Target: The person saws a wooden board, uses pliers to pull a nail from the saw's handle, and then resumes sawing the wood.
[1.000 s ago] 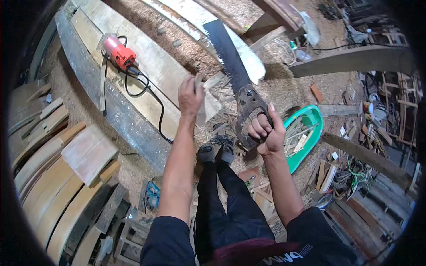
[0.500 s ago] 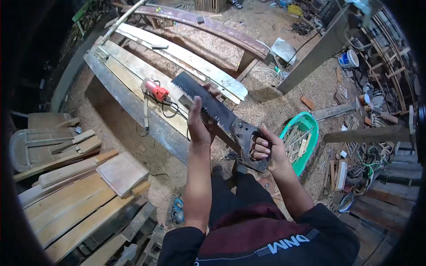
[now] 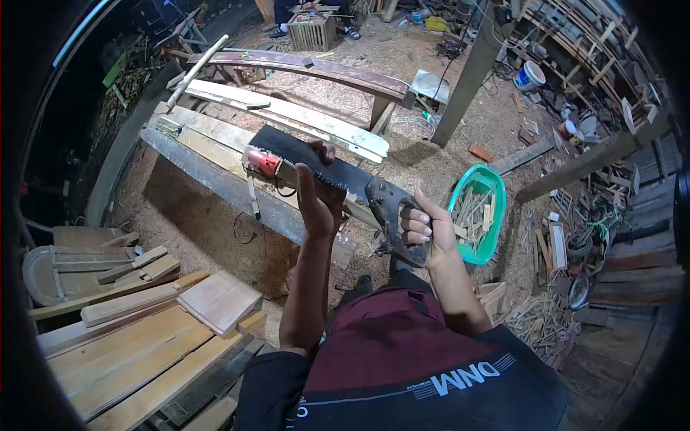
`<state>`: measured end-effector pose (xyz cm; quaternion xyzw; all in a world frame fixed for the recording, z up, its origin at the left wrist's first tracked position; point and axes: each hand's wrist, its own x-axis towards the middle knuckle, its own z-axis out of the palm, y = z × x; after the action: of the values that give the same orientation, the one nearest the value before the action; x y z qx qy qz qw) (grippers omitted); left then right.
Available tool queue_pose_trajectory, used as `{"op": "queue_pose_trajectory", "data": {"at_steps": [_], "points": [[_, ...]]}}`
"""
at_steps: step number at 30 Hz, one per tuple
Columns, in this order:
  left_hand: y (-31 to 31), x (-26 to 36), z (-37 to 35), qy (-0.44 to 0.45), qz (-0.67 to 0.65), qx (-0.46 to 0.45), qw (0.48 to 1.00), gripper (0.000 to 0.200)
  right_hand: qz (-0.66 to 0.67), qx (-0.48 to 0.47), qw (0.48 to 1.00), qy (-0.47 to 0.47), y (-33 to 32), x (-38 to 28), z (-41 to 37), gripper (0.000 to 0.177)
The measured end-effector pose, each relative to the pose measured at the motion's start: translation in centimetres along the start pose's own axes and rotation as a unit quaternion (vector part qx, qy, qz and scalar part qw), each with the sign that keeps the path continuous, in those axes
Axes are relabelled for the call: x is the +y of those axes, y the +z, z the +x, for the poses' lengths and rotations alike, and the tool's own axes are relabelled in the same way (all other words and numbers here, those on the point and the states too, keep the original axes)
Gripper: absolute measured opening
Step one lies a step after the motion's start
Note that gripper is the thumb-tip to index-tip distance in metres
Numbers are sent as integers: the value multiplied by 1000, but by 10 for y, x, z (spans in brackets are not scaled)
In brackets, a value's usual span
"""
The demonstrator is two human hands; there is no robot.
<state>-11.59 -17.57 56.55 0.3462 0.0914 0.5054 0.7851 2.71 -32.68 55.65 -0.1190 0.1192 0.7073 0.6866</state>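
A handsaw (image 3: 351, 178) with a dark blade is held up in front of me, its toothed edge facing down and left. My right hand (image 3: 431, 228) is wrapped round its handle. The blade lies across my left hand (image 3: 323, 197), whose thumb stands up on the toothed side while fingertips show at the far edge. Behind the blade's tip, a red power tool (image 3: 264, 163) with a black cord rests on the long boards (image 3: 215, 132), partly covered by the saw.
A green basin (image 3: 498, 215) of wood offcuts stands at the right. Stacked planks (image 3: 136, 352) fill the lower left. A wooden post (image 3: 467, 79) rises beyond the basin. Far off, a person's feet show beside a slatted crate (image 3: 312, 33). A white bucket (image 3: 530, 75) lies upper right.
The view has tilted up, bringing more of the far floor and the person's feet into sight. The saw stays in both hands, its tip now nearer the red tool in view.
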Motion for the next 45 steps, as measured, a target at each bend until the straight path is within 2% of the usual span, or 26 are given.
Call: {"op": "queue_pose_trajectory", "data": {"at_steps": [3, 6, 9, 12, 15, 16, 17, 19, 20, 21, 22, 23, 24, 25, 26, 27, 29, 31, 32, 35, 38, 40, 41, 44, 45], "points": [[-5, 11, -15, 15, -29, -59, 998, 73, 41, -20, 999, 4, -2, 22, -16, 41], [7, 21, -33, 37, -35, -58, 997, 81, 88, -73, 993, 33, -8, 39, -30, 36], [18, 27, -38, 116, 15, -61, 991, 83, 111, -91, 989, 39, -7, 51, -40, 32], [35, 40, -48, 33, -46, 22, 998, 80, 142, -108, 982, 67, -20, 51, -42, 28], [43, 33, -39, 20, -32, 77, 996, 77, 159, -100, 978, 93, -26, 56, -41, 28], [36, 25, -36, 40, -8, 30, 999, 72, 158, -80, 980, 94, -29, 59, -40, 29], [36, 16, -36, 52, -3, 38, 998, 69, 156, -60, 981, 94, -32, 63, -39, 29], [36, 6, -39, 46, 76, 41, 995, 62, 24, -27, 999, 10, -34, 78, -40, 30], [38, 3, -42, 22, -6, 52, 998, 54, -31, -5, 999, -21, -31, 88, -44, 30], [42, 7, -44, 9, 43, 66, 997, 55, -84, 18, 995, -52, -24, 100, -49, 30], [46, 9, -44, -4, 91, 77, 993, 57, -244, 113, 956, -121, -2, 116, -62, 32], [49, 9, -44, -15, 139, 88, 986, 59, -407, 122, 868, -257, -14, 115, -60, 31], [49, 9, -48, -20, 148, 58, 987, 55, -550, 124, 735, -378, -36, 111, -55, 31], [50, 7, -50, -35, 155, 57, 986, 52, -663, 123, 564, -476, -42, 110, -57, 30], [51, 4, -52, -52, 163, 56, 984, 50, -644, 176, 597, -444, -41, 104, -69, 32], [52, 1, -54, -70, 171, 54, 981, 50, -659, 141, 575, -464, -21, 102, -80, 29], [51, -5, -62, -92, 195, 36, 976, 50, -674, 51, 568, -469, -5, 98, -90, 23], [57, -10, -70, -101, 216, 27, 971, 50, -714, 6, 523, -466, 1, 97, -93, 20], [60, -6, -75, -135, 233, 23, 963, 50, -733, -20, 498, -462, 1, 98, -93, 18], [51, -17, -76, -122, 227, 1, 966, 49, -713, -27, 530, -458, -5, 99, -93, 15], [47, -21, -80, -110, 237, -20, 965, 50, -668, 11, 611, -424, -8, 103, -96, 12], [46, -20, -81, -107, 266, -28, 958, 50, -659, 9, 628, -414, -9, 103, -96, 8], [47, -19, -82, -73, 296, -24, 952, 50, -654, 8, 636, -409, -9, 103, -96, 7], [45, -18, -81, 11, 374, -13, 927, 50, -718, 38, 549, -426, -9, 102, -100, 6], [39, -17, -77, 27, 392, -9, 919, 49, -679, 51, 573, -456, -9, 102, -102, 6]]}}
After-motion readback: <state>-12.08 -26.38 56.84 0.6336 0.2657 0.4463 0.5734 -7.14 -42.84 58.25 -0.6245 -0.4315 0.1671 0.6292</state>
